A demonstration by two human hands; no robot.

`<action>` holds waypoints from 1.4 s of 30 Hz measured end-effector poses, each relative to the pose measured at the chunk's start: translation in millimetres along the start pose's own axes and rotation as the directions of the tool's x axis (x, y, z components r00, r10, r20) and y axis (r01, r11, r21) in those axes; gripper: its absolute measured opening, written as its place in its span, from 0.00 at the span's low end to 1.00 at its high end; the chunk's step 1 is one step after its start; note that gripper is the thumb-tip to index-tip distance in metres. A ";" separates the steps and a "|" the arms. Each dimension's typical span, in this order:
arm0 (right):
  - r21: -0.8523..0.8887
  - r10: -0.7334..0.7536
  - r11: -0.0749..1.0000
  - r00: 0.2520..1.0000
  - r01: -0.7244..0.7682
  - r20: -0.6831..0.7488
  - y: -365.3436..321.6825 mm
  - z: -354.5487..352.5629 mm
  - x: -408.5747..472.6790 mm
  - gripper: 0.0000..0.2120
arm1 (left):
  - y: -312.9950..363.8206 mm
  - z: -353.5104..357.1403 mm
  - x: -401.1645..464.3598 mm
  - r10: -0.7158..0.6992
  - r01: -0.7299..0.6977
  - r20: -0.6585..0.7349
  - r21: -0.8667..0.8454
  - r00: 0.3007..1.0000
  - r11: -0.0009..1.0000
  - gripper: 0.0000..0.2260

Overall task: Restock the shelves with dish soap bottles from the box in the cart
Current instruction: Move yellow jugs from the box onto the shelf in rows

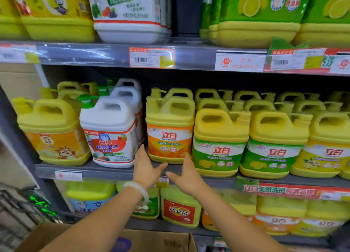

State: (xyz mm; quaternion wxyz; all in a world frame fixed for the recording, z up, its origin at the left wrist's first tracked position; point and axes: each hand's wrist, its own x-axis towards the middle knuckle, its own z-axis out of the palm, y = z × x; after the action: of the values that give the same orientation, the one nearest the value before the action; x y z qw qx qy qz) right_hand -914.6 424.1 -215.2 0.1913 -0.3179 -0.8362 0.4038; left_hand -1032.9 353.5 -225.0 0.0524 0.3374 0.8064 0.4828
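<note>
I log the orange-label bottle (169,130) standing upright on the middle shelf (98,170), set back a little from the front edge, between the white bottle (111,134) on its left and the green-label bottle (219,144) on its right. Left hand (145,166) is spread, fingers straight, reaching up at the bottle's lower left corner; whether the fingertips touch it I cannot tell. Right hand (186,173) is also spread, thumb out, fingers at the bottle's lower right base, which they partly cover; contact unclear. Neither hand grips anything. A pale bangle (138,190) sits on the left wrist. More yellow bottles stand in rows behind, their labels hidden. The upper shelf bottles (128,13) are cut off at the top of the view. Price tags (152,57) on the shelf rail are blurred, text unreadable. The cardboard box (157,241) shows only as open flaps at the bottom edge, its contents out of view, partly hidden behind both forearms.
</note>
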 end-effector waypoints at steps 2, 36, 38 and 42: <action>0.042 0.073 0.997 0.993 -0.069 -0.096 -5.3 12.2 7.6 0.45 | -1.7 -2.1 8.8 0.034 -0.032 0.026 -0.075 0.999 0.997 0.42; 0.046 0.003 0.999 0.931 0.015 -0.365 -8.1 21.8 20.6 0.43 | -16.8 -11.2 41.0 -0.046 0.109 0.148 -0.455 0.988 0.884 0.36; 0.023 -0.004 1.000 0.939 0.013 -0.343 -4.7 20.7 20.1 0.43 | -17.9 -14.2 35.0 -0.056 0.118 0.144 -0.466 0.988 0.877 0.36; 0.068 0.034 0.998 0.965 -0.017 -0.262 -2.2 18.5 28.6 0.48 | -16.1 -21.1 30.2 -0.040 0.108 0.158 -0.453 0.987 0.885 0.33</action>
State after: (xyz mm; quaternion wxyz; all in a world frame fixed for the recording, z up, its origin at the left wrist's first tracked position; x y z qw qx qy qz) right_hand -946.9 432.4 -222.8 0.3055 -0.3730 -0.7856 0.3877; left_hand -1072.6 350.9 -219.7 0.2072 0.3181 0.6757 0.6319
